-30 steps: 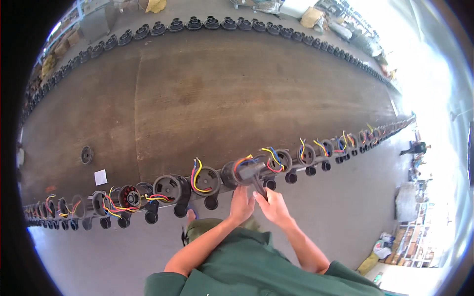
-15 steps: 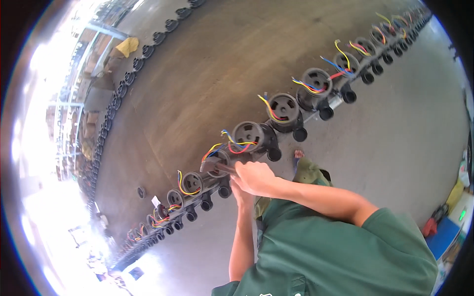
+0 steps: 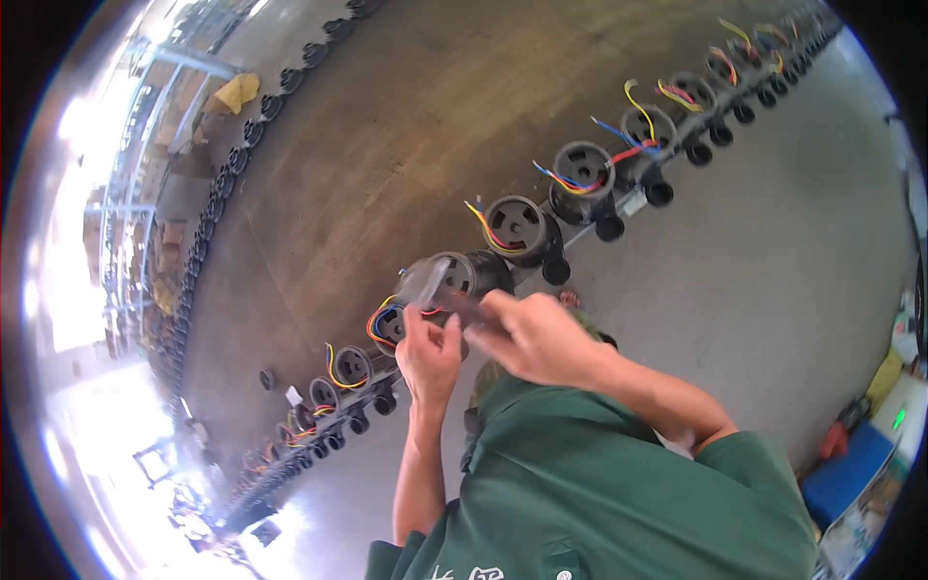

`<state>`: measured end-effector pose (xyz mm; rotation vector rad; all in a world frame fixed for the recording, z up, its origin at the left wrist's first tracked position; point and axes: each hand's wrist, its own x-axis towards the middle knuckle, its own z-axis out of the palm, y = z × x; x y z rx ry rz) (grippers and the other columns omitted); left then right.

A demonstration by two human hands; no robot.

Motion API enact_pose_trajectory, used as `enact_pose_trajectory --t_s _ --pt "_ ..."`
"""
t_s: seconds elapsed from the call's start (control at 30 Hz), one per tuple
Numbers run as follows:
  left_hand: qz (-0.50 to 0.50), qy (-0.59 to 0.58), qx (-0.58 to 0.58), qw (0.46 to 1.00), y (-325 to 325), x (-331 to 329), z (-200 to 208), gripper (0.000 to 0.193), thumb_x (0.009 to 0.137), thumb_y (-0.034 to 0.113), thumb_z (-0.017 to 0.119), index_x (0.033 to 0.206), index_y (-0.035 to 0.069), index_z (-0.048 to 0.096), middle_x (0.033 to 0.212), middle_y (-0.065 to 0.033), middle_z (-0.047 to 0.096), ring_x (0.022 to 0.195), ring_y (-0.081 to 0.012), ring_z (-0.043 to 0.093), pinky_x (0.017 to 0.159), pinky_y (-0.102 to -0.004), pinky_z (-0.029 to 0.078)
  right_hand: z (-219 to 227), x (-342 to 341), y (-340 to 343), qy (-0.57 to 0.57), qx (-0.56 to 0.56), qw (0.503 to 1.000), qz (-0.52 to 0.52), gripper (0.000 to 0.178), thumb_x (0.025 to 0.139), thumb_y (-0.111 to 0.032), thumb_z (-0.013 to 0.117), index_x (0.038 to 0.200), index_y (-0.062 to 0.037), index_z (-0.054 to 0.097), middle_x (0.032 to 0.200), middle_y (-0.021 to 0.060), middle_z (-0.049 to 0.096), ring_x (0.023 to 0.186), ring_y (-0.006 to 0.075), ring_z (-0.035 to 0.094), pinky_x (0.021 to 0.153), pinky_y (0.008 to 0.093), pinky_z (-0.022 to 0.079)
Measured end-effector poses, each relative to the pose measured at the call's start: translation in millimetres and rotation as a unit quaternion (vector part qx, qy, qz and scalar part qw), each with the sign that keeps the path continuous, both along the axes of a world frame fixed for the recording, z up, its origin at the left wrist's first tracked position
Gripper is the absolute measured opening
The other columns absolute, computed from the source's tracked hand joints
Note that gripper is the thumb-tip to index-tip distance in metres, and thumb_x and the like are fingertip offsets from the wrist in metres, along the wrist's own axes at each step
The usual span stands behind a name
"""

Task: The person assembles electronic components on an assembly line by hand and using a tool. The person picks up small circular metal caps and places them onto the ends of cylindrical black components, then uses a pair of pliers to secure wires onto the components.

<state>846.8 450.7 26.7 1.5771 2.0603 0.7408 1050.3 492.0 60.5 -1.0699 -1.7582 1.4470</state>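
The right hand grips a hammer, its blunt grey head blurred over round black cases lining a scuffed brown table. Thin coloured wires cross slotted faces. The left hand curls alongside; whether it pinches anything, I cannot tell.

Lots of open room is left over the brown counter. Its near edge is blocked by a row of round black cases, with bright wires poking up. The way just past the left hand is blocked by a blurry hammer, held by the right hand.
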Motion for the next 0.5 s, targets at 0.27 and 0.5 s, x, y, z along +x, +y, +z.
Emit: enact_pose_trajectory --t_s 0.27,0.5 --pt "-0.008 0.188 -0.128 0.974 -5 -7 -11 0.045 0.09 0.037 0.074 0.117 0.008 0.054 0.068 -0.0205 0.068 0.069 -0.0447 0.07 0.066 -0.055 0.053 -5 6 9 -0.126 -0.096 0.987 -0.04 0.032 0.099 -0.029 0.068 0.099 0.0023 0.065 0.07 0.0098 0.063 0.063 0.013 0.055 0.061 0.0352 0.046" --pt "0.135 -0.092 -0.055 0.985 -23 -3 -53 0.047 0.09 0.048 0.076 0.091 0.006 0.054 0.06 -0.0103 0.067 0.06 -0.0347 0.07 0.058 -0.046 0.053 5 -29 12 -0.231 -0.075 0.97 0.02 0.033 0.101 -0.029 0.065 0.105 0.0034 0.067 0.071 0.0152 0.068 0.061 0.0179 0.062 0.059 0.0374 0.047"
